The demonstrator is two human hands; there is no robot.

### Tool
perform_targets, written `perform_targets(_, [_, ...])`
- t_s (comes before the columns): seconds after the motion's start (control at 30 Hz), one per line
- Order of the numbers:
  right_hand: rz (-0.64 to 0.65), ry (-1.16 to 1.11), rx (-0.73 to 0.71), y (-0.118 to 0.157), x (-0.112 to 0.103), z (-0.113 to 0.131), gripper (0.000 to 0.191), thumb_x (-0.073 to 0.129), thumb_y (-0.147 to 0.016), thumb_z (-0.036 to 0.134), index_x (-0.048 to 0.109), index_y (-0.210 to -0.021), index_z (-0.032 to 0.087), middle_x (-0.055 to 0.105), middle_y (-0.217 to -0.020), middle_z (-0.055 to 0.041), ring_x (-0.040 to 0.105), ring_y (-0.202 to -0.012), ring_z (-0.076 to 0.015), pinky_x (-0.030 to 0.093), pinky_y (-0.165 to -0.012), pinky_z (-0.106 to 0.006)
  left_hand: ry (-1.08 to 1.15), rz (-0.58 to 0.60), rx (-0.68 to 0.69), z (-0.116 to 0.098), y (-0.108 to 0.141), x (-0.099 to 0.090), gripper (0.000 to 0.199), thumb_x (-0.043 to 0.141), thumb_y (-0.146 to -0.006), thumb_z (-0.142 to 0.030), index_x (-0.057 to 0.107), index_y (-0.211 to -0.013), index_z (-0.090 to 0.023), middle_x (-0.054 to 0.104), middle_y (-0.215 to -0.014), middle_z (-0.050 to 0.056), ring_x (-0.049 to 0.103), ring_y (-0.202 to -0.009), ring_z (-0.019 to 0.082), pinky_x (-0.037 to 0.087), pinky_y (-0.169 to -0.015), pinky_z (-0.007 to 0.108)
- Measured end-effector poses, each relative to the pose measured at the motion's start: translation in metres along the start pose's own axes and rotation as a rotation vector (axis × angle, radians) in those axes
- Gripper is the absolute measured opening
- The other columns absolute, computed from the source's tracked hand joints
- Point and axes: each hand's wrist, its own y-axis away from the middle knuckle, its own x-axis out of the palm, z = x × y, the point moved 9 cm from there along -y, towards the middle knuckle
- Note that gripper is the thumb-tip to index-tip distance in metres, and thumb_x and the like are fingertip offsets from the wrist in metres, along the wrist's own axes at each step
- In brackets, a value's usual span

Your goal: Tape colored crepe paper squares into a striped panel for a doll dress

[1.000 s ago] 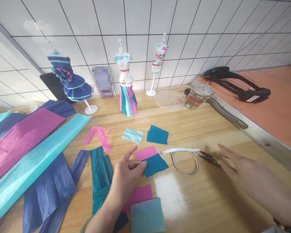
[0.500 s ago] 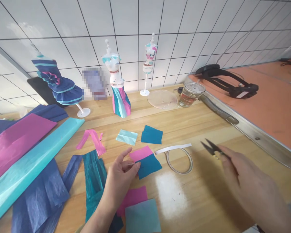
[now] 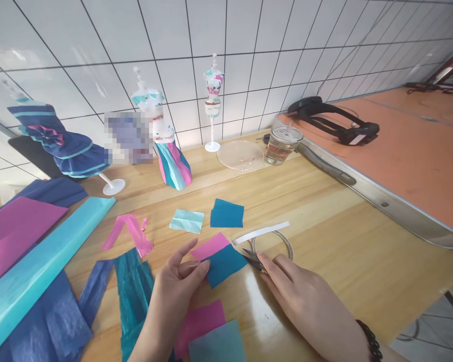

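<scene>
My left hand [image 3: 175, 291] pinches the left edge of a blue crepe paper piece [image 3: 226, 264] between thumb and fingers. A pink paper piece [image 3: 213, 245] shows behind its upper left edge; I cannot tell if it is held too. In my right hand [image 3: 300, 291] is a pair of small dark-bladed scissors [image 3: 254, 258], blades slightly parted at the blue piece's right corner. The handles are mostly hidden by my fingers. Just beyond lie a white strip [image 3: 262, 233] and a coiled tape measure [image 3: 289, 246]. A second blue piece [image 3: 227, 213] and a pale blue piece [image 3: 186, 221] lie farther back.
Three small mannequins stand along the tiled wall, one in a navy dress [image 3: 75, 153], one in a striped skirt [image 3: 173, 166]. A glass of liquid [image 3: 283, 146] stands beside a clear disc [image 3: 240, 155]. Long crepe sheets [image 3: 56, 251] cover the left side. Pink [image 3: 200, 324] and pale squares [image 3: 219, 344] lie in front.
My right hand has come left with the scissors, from the open tabletop to the blue piece's corner. My left hand keeps its pinch. The view has shifted somewhat to the right.
</scene>
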Motion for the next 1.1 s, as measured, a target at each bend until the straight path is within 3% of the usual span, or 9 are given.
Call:
perform_targets(0.27, [0.000, -0.053, 0.056, 0.001, 0.006, 0.010, 0.045, 0.026, -0.083, 0.000, 0.048, -0.122, 0.006, 0.060, -0.084, -0.0102, 0.061, -0.060, -0.0153, 0.054, -0.054, -0.025, 0.015, 0.022, -0.037, 0.004, -0.002, 0.000, 0.073, 0.076, -0.057, -0.045, 0.053, -0.121, -0.017, 0.070, -0.059, -0.001, 0.066, -0.066, 0.019, 0.048, -0.065, 0.026])
perform_targets(0.53, [0.085, 0.125, 0.087, -0.010, 0.020, 0.024, 0.057, 0.038, -0.068, -0.005, 0.049, -0.123, 0.006, 0.061, -0.080, -0.0098, 0.060, -0.054, -0.0141, 0.051, -0.046, -0.021, -0.016, 0.031, -0.029, 0.002, -0.001, 0.001, 0.070, 0.076, -0.058, -0.043, 0.055, -0.119, -0.016, 0.069, -0.057, -0.002, 0.062, -0.058, 0.015, 0.045, -0.059, 0.022])
perform_targets(0.8, [0.110, 0.142, 0.125, -0.009, 0.023, 0.024, 0.061, 0.038, -0.067, -0.006, 0.048, -0.125, 0.005, 0.061, -0.080, -0.0096, 0.060, -0.052, -0.0140, 0.050, -0.044, -0.021, -0.026, 0.009, -0.017, 0.001, -0.001, 0.000, 0.070, 0.075, -0.057, -0.045, 0.056, -0.118, -0.016, 0.066, -0.053, -0.003, 0.061, -0.057, 0.016, 0.043, -0.057, 0.024])
perform_targets(1.1, [0.051, 0.185, 0.141, -0.013, 0.018, 0.031, 0.060, 0.036, -0.066, -0.008, 0.050, -0.123, 0.006, 0.059, -0.075, -0.0082, 0.056, -0.048, -0.0137, 0.046, -0.037, -0.021, -0.015, -0.010, -0.043, -0.003, 0.003, 0.001, 0.069, 0.076, -0.056, -0.044, 0.057, -0.116, -0.015, 0.066, -0.053, -0.003, 0.060, -0.055, 0.016, 0.042, -0.055, 0.023])
